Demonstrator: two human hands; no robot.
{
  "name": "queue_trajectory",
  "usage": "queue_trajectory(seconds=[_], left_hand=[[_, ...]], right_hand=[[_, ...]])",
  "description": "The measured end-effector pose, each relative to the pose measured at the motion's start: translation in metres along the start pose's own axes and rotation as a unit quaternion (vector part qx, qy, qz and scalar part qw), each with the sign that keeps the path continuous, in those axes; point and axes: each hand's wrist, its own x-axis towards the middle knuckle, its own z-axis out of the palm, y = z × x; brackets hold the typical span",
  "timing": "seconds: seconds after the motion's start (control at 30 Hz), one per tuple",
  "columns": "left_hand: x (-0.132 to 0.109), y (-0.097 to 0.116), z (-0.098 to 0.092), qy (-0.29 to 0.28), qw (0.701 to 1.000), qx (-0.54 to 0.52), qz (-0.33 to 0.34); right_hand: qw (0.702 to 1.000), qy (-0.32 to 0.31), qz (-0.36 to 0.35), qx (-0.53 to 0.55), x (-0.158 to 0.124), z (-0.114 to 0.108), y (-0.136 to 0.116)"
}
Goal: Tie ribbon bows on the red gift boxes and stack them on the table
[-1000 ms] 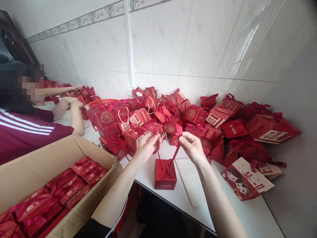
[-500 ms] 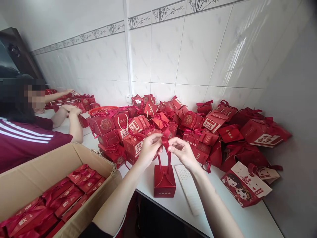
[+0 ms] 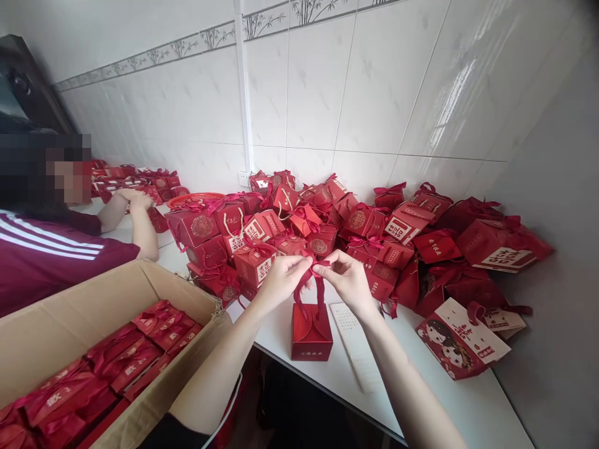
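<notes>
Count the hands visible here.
3: left hand and right hand pinching the ribbon over the small red box, a co-worker's hand at far left; that person's other hand may be hidden.

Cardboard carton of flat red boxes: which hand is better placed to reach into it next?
Left, probably. The left hand is nearer the carton; the right hand would have to cross over. Both now pinch the ribbon.

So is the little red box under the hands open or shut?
Shut. The little red box has its curved top flaps folded together; left hand and right hand pinch its ribbon.
</notes>
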Motion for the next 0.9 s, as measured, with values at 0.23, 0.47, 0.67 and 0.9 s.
queue_trajectory(seconds=[0.23,0.47,0.67,0.9], left_hand=[[0.008,-0.020,-0.001,0.070,0.986,-0.152,-0.020],[0.002,-0.016,0.000,0.043,0.995,-0.072,0.053],[-0.005,-0.010,-0.002,0.003,0.994,0.037,0.102],[-0.003,-0.015,-0.004,0.036,0.984,0.129,0.117]], right_hand=[[0.962,-0.062,-0.197,-0.181,-0.022,-0.005,0.001],[0.971,-0.096,-0.125,-0.177,-0.028,0.000,0.012],[0.996,-0.020,-0.032,-0.086,-0.024,0.008,0.017],[0.986,-0.147,0.056,0.060,-0.023,-0.005,0.014]])
